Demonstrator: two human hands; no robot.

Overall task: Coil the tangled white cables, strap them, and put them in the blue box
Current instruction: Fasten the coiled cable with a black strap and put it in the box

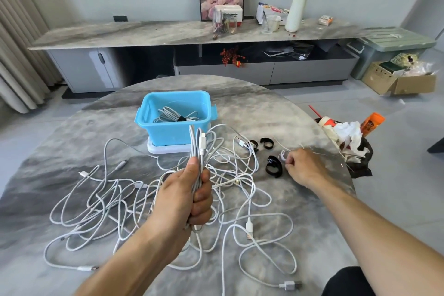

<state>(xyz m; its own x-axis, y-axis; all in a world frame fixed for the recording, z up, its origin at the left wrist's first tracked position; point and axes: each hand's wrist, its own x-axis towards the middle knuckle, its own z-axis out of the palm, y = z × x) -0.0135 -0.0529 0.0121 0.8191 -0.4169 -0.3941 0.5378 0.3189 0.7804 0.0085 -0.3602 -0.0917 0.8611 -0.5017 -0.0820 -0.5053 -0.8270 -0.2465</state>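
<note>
My left hand (189, 196) is closed around a folded bundle of white cable (198, 149), held upright over the table. More tangled white cables (115, 202) sprawl across the round marble table (276, 113). The blue box (173, 125) stands beyond on its white lid and holds one strapped coil (176, 116). My right hand (304, 167) rests on the table to the right, fingertips pinching at a black strap (274, 166). Two more black straps (260, 143) lie just beyond it.
A pile of trash with crumpled paper, a cup and an orange packet (346, 134) sits at the table's right edge. A long marble TV console (144, 33) with clutter runs along the back wall. A cardboard box (396, 79) stands on the floor at right.
</note>
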